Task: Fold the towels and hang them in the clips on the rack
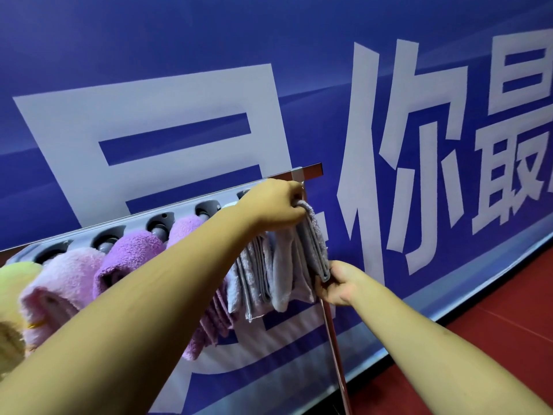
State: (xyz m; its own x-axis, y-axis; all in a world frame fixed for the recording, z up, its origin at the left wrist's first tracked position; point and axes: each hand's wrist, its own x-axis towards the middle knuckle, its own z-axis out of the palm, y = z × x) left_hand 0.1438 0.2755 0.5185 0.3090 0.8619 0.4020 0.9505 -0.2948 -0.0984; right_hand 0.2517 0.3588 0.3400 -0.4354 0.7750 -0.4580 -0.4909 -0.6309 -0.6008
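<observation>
Hands: left (pixel 273 205) grips grey towel (pixel 314 244) top, apparently at rack (pixel 311 172) end | right (pixel 338 283) pinches bottom edge

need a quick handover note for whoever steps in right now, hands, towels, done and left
Left hand grips the top of a folded grey towel at the rack's right end, pressing it at a clip hidden behind the hand.
Right hand pinches that towel's lower edge.
Done: yellow, pink, purple and other grey towels hang.
Left: seat this one, let go.
</observation>
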